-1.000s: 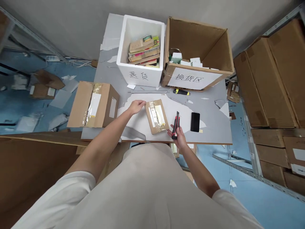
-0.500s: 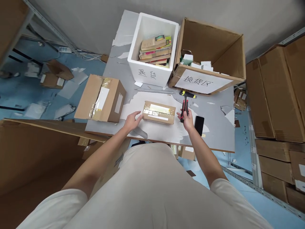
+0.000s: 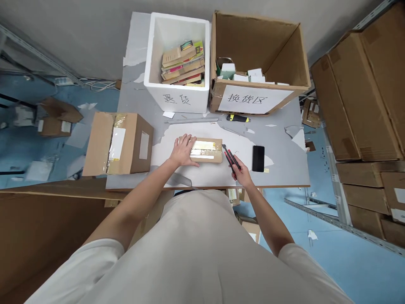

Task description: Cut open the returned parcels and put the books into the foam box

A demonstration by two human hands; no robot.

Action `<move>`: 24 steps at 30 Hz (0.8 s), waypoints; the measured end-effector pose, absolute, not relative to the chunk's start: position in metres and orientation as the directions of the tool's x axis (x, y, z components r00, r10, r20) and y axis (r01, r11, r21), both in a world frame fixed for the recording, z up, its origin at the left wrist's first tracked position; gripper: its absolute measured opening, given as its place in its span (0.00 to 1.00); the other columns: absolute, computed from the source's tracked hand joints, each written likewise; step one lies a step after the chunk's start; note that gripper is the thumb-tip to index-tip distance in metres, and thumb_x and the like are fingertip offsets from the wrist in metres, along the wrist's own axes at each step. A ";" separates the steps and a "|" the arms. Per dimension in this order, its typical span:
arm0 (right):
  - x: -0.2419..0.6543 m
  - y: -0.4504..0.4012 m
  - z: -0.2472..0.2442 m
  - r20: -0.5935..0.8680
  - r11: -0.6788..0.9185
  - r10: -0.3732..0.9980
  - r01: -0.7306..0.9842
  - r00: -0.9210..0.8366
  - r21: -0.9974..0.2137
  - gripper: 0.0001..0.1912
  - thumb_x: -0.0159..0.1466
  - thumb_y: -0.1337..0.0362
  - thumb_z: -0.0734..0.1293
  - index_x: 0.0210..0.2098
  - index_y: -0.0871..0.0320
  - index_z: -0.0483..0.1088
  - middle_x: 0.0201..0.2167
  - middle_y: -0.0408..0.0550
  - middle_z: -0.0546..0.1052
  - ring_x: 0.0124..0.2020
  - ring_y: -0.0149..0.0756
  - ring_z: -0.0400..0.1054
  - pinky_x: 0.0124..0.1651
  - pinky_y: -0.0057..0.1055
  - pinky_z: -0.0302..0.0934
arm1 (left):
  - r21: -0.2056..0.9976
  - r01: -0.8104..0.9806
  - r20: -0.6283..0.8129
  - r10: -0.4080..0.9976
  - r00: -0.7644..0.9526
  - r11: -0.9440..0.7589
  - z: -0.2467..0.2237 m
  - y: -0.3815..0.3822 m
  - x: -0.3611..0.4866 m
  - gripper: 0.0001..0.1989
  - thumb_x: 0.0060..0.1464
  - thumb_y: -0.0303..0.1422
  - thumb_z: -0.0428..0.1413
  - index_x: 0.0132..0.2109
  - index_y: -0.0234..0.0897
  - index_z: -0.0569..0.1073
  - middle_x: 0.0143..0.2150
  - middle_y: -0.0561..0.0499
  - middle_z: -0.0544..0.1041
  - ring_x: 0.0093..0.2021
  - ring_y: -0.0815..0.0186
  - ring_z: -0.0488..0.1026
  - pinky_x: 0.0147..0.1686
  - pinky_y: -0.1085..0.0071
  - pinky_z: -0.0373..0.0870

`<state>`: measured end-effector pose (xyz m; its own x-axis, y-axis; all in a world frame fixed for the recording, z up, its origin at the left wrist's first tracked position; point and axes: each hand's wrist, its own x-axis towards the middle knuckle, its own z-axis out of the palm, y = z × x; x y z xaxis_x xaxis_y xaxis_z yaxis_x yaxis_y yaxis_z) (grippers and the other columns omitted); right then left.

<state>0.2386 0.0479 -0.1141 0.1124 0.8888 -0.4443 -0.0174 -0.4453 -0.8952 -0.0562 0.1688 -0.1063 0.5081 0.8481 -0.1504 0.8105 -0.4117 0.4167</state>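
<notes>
A small flat cardboard parcel (image 3: 209,150) with clear tape and a white label lies lengthwise near the table's front edge. My left hand (image 3: 182,150) presses flat on its left end, fingers spread. My right hand (image 3: 241,173) grips a red and black utility knife (image 3: 230,157), whose tip points at the parcel's right end and sits right against it.
A black phone (image 3: 258,158) lies right of the knife. A taped carton (image 3: 118,143) sits at the table's left. Behind are a white foam box (image 3: 177,99) of books, a labelled open cardboard box (image 3: 253,99) and a yellow-black knife (image 3: 238,118). Stacked cartons (image 3: 357,97) stand right.
The parcel was turned from angled to lying lengthwise. My left hand moved from its edge onto its top. My right hand brought the knife from beside the phone down to the parcel's right end.
</notes>
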 end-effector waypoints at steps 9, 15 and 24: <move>0.241 0.054 -0.110 -0.483 -0.481 0.872 -0.044 0.082 -0.876 0.39 0.57 0.50 0.68 0.65 0.48 0.55 0.34 0.43 0.76 0.13 0.21 0.58 0.12 0.22 0.53 | 0.453 0.796 -0.122 0.856 0.502 -0.402 -0.109 0.171 -0.056 0.65 0.24 0.58 0.66 0.67 0.34 0.53 0.66 0.31 0.54 0.67 0.35 0.47 0.64 0.46 0.43; 0.260 0.057 -0.105 -0.528 -0.529 0.847 -0.005 -0.053 -0.849 0.37 0.58 0.52 0.68 0.65 0.49 0.57 0.28 0.39 0.74 0.13 0.20 0.57 0.12 0.20 0.50 | 0.542 0.731 -0.030 0.859 0.511 -0.415 -0.117 0.171 -0.058 0.61 0.26 0.54 0.67 0.66 0.31 0.55 0.64 0.31 0.57 0.65 0.36 0.49 0.63 0.45 0.47; 0.291 0.060 -0.103 -0.587 -0.573 0.778 0.129 -0.224 -0.809 0.37 0.59 0.51 0.68 0.65 0.51 0.57 0.25 0.39 0.72 0.13 0.22 0.57 0.14 0.22 0.50 | 0.530 0.724 -0.012 0.849 0.528 -0.443 -0.122 0.170 -0.059 0.59 0.28 0.53 0.66 0.65 0.32 0.56 0.63 0.32 0.57 0.64 0.37 0.50 0.63 0.44 0.46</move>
<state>0.2906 0.0601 -0.1027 -0.2241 0.7778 -0.5872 0.1291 -0.5735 -0.8090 -0.0594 0.1698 -0.1218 0.5285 0.8489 -0.0125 0.7236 -0.4427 0.5296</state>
